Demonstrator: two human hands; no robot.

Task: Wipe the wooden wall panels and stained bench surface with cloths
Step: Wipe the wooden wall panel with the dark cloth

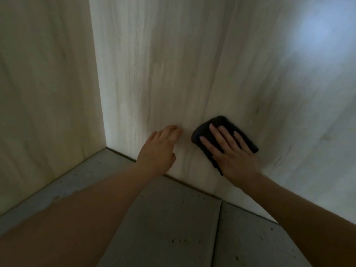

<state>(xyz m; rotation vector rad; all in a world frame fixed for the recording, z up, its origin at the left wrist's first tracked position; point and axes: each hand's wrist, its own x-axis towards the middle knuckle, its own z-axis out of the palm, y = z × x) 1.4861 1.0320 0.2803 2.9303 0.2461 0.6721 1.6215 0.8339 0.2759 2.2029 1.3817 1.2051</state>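
1. The wall panels meet in an inside corner: a shaded side panel [44, 89] fills the 9 o'clock part of the view, and a broad back panel [192, 64] runs from the corner toward 3 o'clock. Both are pale, smooth wood-look board with long, faint grain streaks running mostly up and down, and a few thin dark cracks or veins show in the back panel.
2. A soft bluish glare [319, 33] sits on the back panel toward 1 o'clock, so the surface has a slight sheen.
3. The worktop [165, 224] lies below, from the centre toward 6 o'clock: flat, grey and matte, made of slabs with straight seams between them, speckled with small dark spots and crumbs.
4. The cloth [219, 122] is dark, nearly black, with a fuzzy nap. It is folded into a thick rounded pad and lies flat against the back panel, just to the 4 o'clock side of centre and a little above the worktop.
5. The right hand [231, 153] presses the cloth to the panel with its palm. Its fingers [223, 135] are straight and slightly spread, laid flat over the cloth and pointing toward 11 o'clock.
6. The left hand [159, 149] is just beside the cloth, on its 9 o'clock side, and holds nothing. Its fingers [173, 132] are loosely bent and close together, with the tips touching the bare back panel.
7. Both bare forearms reach in from the 6 o'clock edge.
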